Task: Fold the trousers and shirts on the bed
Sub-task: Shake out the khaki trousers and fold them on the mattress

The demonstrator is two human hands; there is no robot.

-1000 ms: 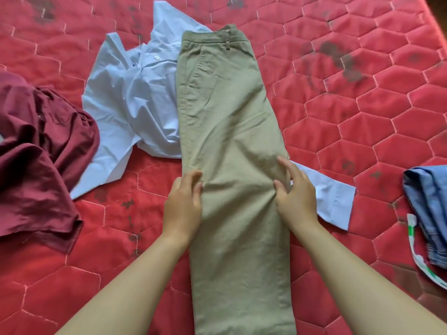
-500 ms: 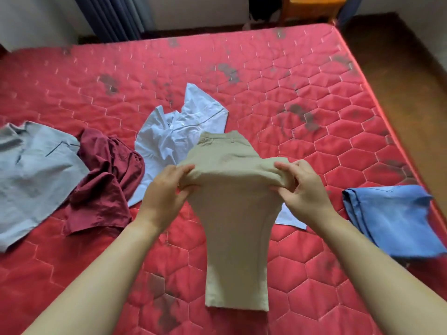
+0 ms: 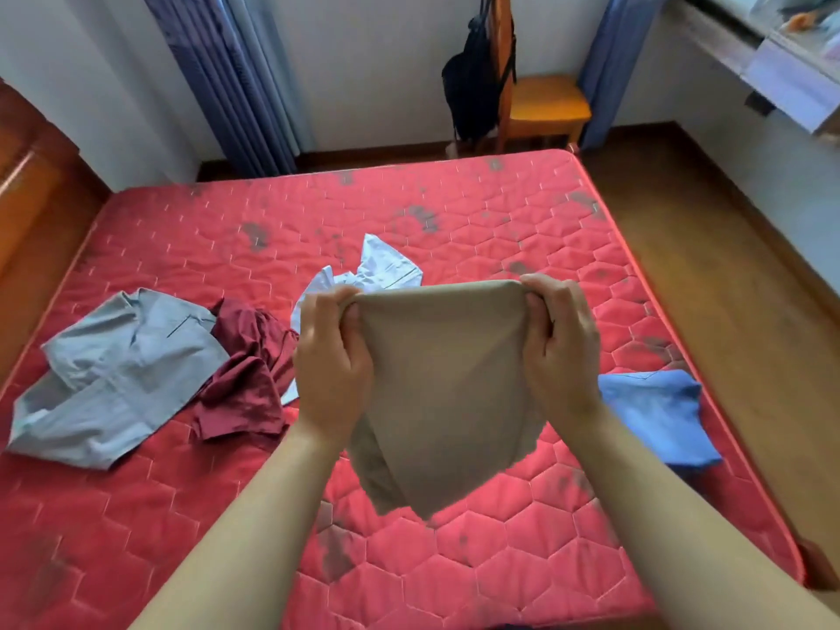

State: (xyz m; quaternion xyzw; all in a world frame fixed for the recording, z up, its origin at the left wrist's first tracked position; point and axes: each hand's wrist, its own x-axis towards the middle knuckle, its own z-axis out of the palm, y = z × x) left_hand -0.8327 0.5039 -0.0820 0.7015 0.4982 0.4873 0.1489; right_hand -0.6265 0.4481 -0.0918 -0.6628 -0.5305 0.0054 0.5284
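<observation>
At the far left of the bed (image 3: pixel 454 206) a grey shirt (image 3: pixel 113 370) lies spread and loosely creased, with a maroon shirt (image 3: pixel 245 388) bunched against its right side and a pale blue shirt (image 3: pixel 379 268) crumpled just beyond that, partly hidden behind the raised cloth. The left hand (image 3: pixel 334 356) is clenched round the left end of a fold in the trousers (image 3: pixel 445 384), fingers curled over the top edge, and the trousers hang doubled from that fold, lifted clear of the mattress, their lower edges tapering to an uneven point. The right hand (image 3: pixel 559 347) grasps the right end of the same fold in the same way, so the cloth is stretched taut between the two. Further right a blue garment (image 3: pixel 654 411) lies close to the mattress edge, with the floor (image 3: pixel 727 311) beyond. From here the likely trouble is the two hanging layers slipping out of line while in the air, since nothing pins them together below the fold; a slackened grip on either side would let the fold slide and skew. Setting the bundle down too far forward would land it on the pale blue shirt and trap it, and a careless sweep of the right arm could nudge the blue garment off the bed
</observation>
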